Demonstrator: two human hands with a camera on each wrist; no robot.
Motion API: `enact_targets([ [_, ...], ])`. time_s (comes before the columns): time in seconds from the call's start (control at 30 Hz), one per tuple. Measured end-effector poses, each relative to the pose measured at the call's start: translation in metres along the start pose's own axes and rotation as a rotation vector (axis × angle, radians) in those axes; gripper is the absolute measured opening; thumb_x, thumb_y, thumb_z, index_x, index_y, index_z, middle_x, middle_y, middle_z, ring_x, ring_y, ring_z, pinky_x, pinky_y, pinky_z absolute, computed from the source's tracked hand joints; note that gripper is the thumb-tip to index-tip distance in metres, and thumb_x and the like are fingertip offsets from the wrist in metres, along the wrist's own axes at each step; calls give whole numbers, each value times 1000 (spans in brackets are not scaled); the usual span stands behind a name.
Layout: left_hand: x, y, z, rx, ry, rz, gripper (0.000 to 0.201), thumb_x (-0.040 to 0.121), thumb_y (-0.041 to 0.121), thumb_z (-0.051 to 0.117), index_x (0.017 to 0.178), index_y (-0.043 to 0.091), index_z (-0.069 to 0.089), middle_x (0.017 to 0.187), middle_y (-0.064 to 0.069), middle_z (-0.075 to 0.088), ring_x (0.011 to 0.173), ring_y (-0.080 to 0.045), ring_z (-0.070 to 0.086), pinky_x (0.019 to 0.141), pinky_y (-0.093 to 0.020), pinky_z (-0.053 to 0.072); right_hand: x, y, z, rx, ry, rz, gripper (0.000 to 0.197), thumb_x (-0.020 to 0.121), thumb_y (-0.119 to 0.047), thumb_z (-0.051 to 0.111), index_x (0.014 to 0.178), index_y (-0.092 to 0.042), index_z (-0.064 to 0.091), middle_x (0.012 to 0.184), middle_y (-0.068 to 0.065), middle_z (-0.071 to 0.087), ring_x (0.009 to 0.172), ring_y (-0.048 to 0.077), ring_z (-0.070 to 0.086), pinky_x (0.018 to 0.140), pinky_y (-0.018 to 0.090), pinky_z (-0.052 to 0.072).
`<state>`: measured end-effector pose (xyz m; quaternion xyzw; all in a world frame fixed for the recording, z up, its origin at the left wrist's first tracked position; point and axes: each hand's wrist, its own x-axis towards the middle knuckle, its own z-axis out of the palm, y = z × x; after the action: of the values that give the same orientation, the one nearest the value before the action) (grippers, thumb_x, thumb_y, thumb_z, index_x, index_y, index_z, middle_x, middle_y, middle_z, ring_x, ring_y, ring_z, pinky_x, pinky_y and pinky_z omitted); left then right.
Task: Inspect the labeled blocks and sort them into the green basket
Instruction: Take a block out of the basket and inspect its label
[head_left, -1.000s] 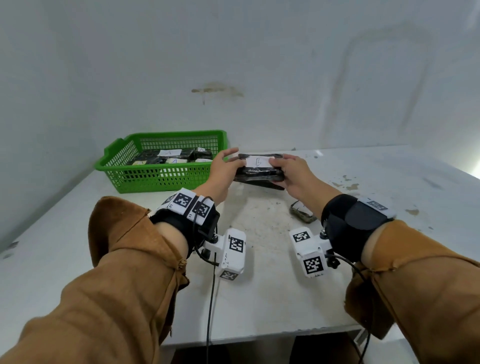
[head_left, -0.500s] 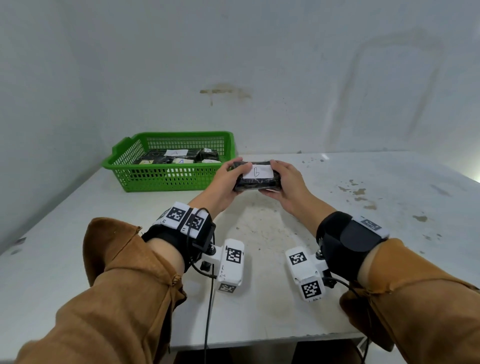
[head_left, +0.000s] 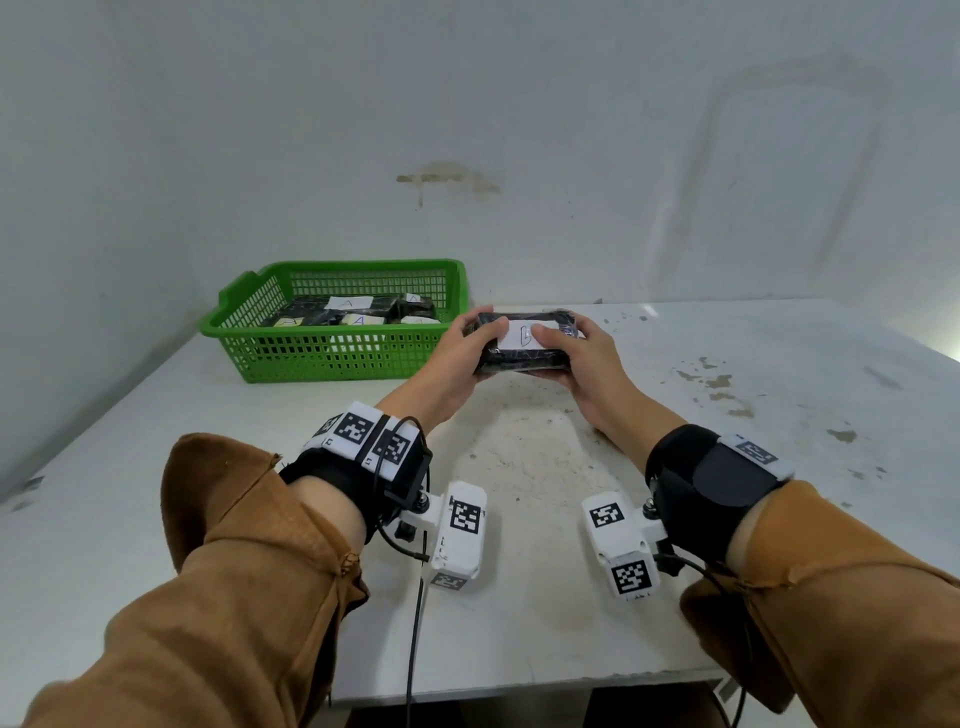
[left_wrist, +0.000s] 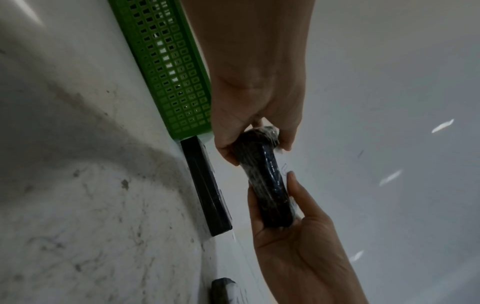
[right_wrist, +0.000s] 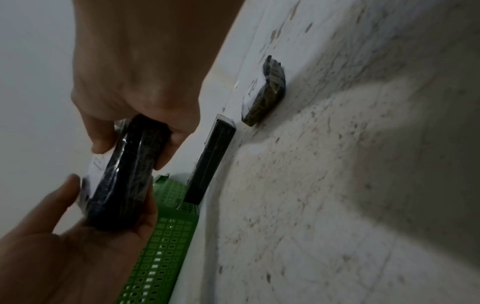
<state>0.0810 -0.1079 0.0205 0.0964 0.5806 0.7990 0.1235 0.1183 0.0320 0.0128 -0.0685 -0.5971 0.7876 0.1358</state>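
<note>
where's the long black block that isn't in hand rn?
In the left wrist view the long black block lies flat on the table, one end close to the green basket corner, beyond the held block.

Soft, even daylight is filling the head view, with a bright glare creeping in at the right edge and straight lines bowing outward. Both wrist views are looking dim and grainy, with broad shadows lying across the worktop (right_wrist: 337, 185) and soft blur.
</note>
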Motion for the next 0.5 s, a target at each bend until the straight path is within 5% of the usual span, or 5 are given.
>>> enact_targets([
  [0.23, 0, 0, 0, -7, 22, 7, 37, 93, 7, 52, 130, 12, 49, 107, -7, 59, 82, -15, 59, 67, -24, 51, -4, 4, -2, 12, -59, 3, 66, 79, -6, 74, 135, -14, 41, 124, 12, 57, 99, 27, 66, 81, 36, 58],
  [0.5, -4, -1, 1, -22, -77, -69, 46, 93, -1, 44, 137, 13, 43, 107, -7, 56, 80, -15, 57, 66, -23, 50, -2, -3, -8, 18, -44, 1, 63, 78, 0, 72, 133, -12, 43, 122, 15, 57, 91, 25, 67, 78, 36, 59],
])
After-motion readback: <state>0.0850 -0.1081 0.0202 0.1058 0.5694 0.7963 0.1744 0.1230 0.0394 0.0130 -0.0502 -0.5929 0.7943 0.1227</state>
